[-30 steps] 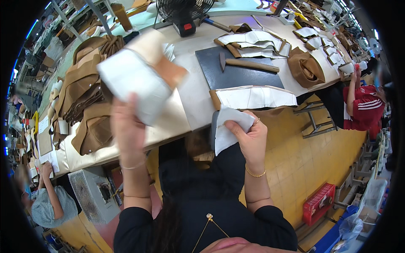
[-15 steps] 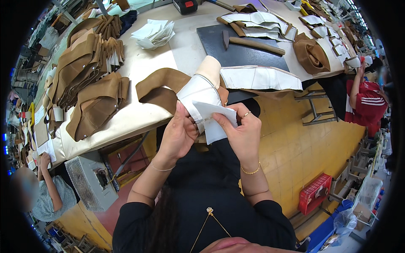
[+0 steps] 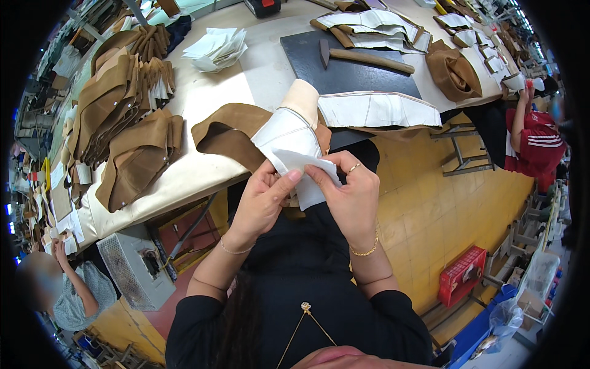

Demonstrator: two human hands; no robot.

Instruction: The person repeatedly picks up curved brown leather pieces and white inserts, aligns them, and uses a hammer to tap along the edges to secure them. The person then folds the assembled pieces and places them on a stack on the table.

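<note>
A brown leather-like piece (image 3: 232, 123) with white backing (image 3: 284, 134) and a cream roll-shaped part (image 3: 302, 98) lies over the table's near edge. Its close end reaches into my hands. My left hand (image 3: 261, 203) grips that end, thumb on top pressing a folded white sheet (image 3: 309, 192) against it. Between thumb and fingers, my right hand (image 3: 353, 200) pinches the same sheet at its right side. The left fingertips are partly hidden behind the work.
A hammer (image 3: 369, 60) rests on a dark board (image 3: 301, 55) beyond my hands. Stacked brown pieces (image 3: 110, 111) and white sheets (image 3: 215, 49) lie left; a white-backed piece (image 3: 381, 111) lies right. Co-workers sit at both sides. A red crate (image 3: 461, 275) stands on the floor.
My left thumb has come down onto the white sheet, and the left hand has turned inward. The right hand has shifted slightly left along the sheet. My view has shifted a little.
</note>
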